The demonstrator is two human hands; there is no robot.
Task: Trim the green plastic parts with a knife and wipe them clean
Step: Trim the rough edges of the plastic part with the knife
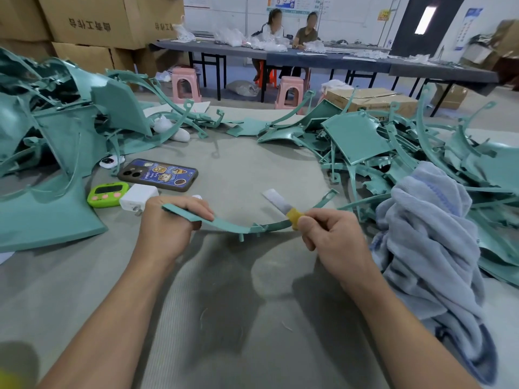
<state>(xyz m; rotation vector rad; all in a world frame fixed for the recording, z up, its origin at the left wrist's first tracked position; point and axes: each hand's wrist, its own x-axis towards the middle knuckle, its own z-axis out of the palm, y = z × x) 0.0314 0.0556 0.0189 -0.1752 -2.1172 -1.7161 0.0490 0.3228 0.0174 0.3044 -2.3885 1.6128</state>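
A grey-covered tabletop (238, 169) is carrying two heaps of green plastic parts, one pile (56, 130) crowding its left edge and another pile (393, 141) spreading along its right edge. A blue-grey towel (429, 242) is lying bunched at the right edge, just beside the worker's right forearm. Between the heaps, at the middle of the tabletop, a person is holding one long curved green strip (233, 224) just above the cover, its long axis running left to right and its right end sweeping up and away toward the right pile. The left hand (165, 226) is clamping the strip's left end, fingers curled over it. The right hand (334, 237) is pinching a knife (282, 207) by its yellow-wrapped handle, the blade pointing away and to the left, crossing the strip right of its middle. The right hand is sitting nearer the strip's free right end, so a trimming stroke would likely be running along that curve. Bare cover is lying open ahead of and below the strip. A phone (158, 175), a green timer (108, 194) and a white charger (139, 195) are resting just beyond the left hand.
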